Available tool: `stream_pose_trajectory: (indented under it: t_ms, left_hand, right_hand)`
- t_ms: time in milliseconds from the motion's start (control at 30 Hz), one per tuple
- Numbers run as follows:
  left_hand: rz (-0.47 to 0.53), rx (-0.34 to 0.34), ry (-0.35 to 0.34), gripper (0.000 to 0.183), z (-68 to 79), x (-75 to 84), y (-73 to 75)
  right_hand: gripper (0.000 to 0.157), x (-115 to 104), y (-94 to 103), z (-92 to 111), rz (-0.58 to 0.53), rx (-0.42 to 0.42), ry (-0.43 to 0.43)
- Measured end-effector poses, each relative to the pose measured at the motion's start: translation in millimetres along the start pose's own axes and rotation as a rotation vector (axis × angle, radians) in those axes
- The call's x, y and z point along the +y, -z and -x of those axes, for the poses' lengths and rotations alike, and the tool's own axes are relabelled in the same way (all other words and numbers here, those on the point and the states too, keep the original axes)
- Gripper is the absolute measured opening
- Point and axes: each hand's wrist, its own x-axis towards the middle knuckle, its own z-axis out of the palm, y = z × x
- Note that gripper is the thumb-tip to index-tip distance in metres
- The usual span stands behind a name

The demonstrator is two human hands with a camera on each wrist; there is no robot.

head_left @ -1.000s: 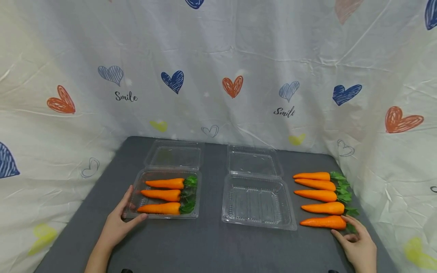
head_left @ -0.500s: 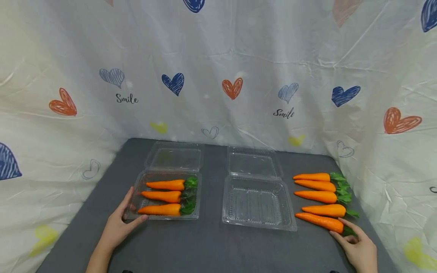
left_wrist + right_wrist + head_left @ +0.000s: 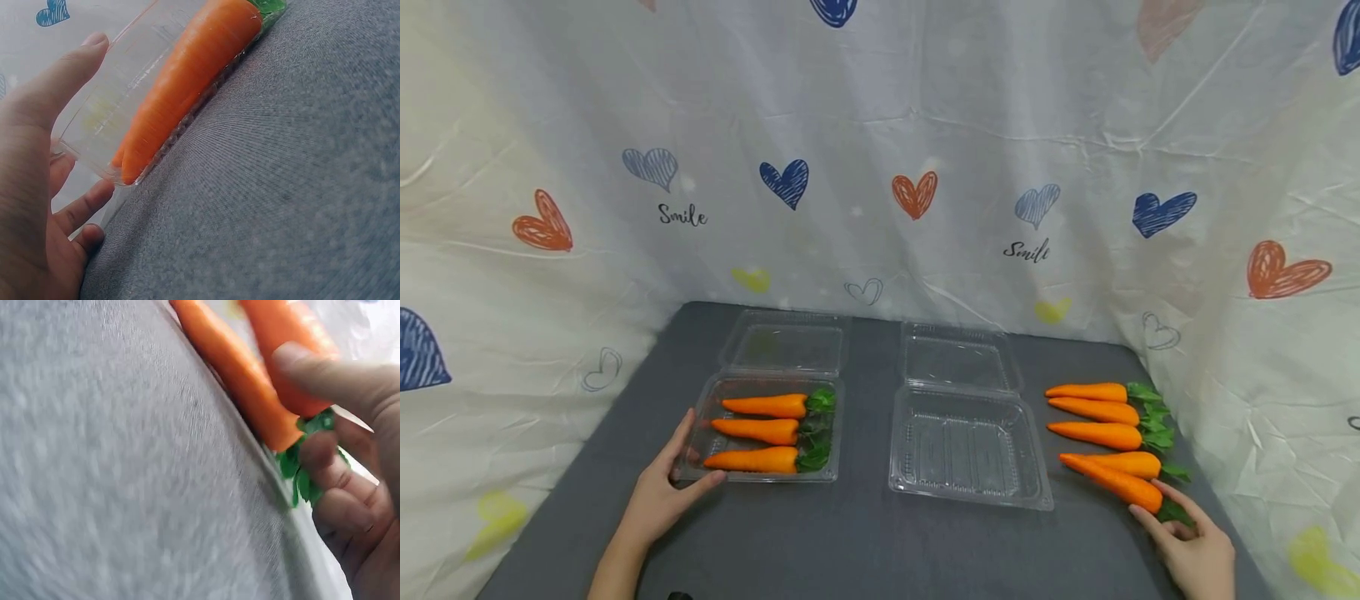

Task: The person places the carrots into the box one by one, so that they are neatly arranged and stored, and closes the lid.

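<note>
My right hand [image 3: 1198,542] pinches an orange carrot [image 3: 1116,483] between thumb and fingers near its leafy end. The carrot's tip is raised and overlaps the nearest lying carrot [image 3: 231,369]; green leaves show under the fingers in the right wrist view. My left hand [image 3: 658,493] holds the near left corner of a clear plastic container [image 3: 700,390], thumb at the front rim and fingers along the side. Inside it three carrots [image 3: 756,431] lie in a row, leaves to the right. Its hinged lid [image 3: 786,346] lies back, away from me.
A second clear container [image 3: 970,492], lid folded back, stands mid-table with nothing in it. Several more carrots [image 3: 1093,433] lie in a column on the right, leaves toward the table's right edge. A white curtain [image 3: 850,117] with printed hearts hangs behind the grey table [image 3: 820,542].
My right hand has taken hold of the nearest carrot and swung it askew, its tip now rising over the neighbouring carrot. The left hand and both containers have stayed put.
</note>
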Motion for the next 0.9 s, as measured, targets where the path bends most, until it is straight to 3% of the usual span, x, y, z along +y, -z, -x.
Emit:
stream_pose_trajectory:
  t_ms: [100,200,433,667,900]
  left_hand:
    - [0.002,0.001,0.001,0.104,0.6,0.1,-1.0]
    - [-0.002,0.006,0.004,0.105,1.2,0.1,-1.0]
    - [-0.008,-0.008,0.014,0.104,-0.1,1.0,1.5]
    - [0.025,-0.029,0.027,0.104,0.7,-0.3,-0.3]
    - [0.033,0.0,0.0,0.104,2.1,-1.3,-0.1]
  right_hand:
    - [0.066,-13.6,0.8,0.8,-0.134,0.007,-0.075]
    - [0.065,-32.1,-7.4,3.4,-0.197,0.026,-0.066]
    - [0.054,-87.7,-55.1,25.1,-0.214,0.005,0.196]
    - [0.043,-152.9,-109.1,48.2,-0.268,-0.179,0.493]
    - [0.045,-217.2,-161.5,80.8,-0.332,-0.341,0.621]
